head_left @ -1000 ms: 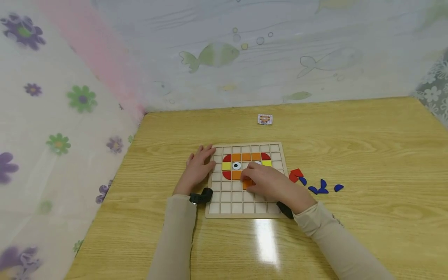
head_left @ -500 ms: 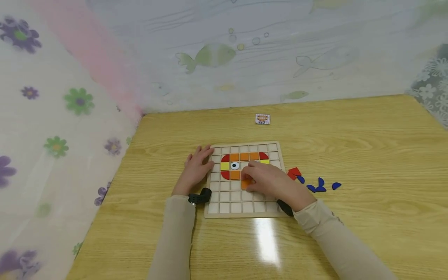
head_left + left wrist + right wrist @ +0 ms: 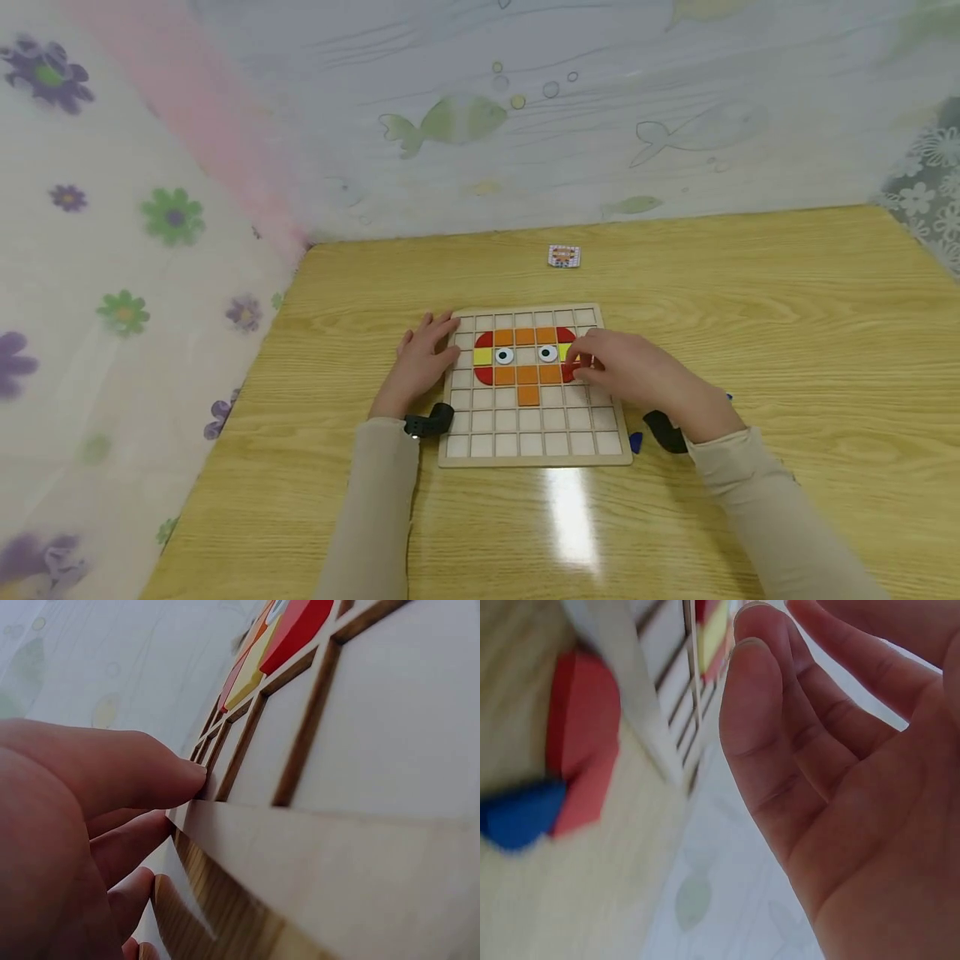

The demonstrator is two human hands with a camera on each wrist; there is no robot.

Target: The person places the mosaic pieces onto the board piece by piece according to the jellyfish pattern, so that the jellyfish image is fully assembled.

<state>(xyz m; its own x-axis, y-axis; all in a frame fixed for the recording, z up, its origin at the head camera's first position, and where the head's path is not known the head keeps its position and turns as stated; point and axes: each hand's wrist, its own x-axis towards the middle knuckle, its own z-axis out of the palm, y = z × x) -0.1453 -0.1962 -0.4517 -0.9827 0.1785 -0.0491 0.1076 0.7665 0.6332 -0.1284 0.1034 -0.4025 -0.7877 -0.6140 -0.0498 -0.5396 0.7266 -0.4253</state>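
A wooden grid board [image 3: 495, 446] lies on the table, with coloured tiles set in a face-like pattern. Two white eye discs, the left [image 3: 505, 356] and the right [image 3: 548, 353], sit between rows of orange tiles, and a single orange tile [image 3: 528, 396] lies below the lower row. Red rounded tiles and yellow tiles form both ends. My left hand [image 3: 423, 360] rests at the board's left edge, thumb [image 3: 142, 769] on the rim and fingers beside it. My right hand [image 3: 633, 371] has its loosely bent fingertips right at the yellow and red tiles on the right; its palm holds nothing.
Loose red tiles [image 3: 585, 742] and a blue half-round tile [image 3: 521, 816] lie on the table beside the board. Another blue tile [image 3: 636, 442] is near the board's lower right corner. A small pattern card [image 3: 564, 256] lies behind the board, towards the wall.
My right hand has moved right from the orange tiles to the right end of the pattern, uncovering the right eye disc and lower tiles. My left hand has stayed in place.
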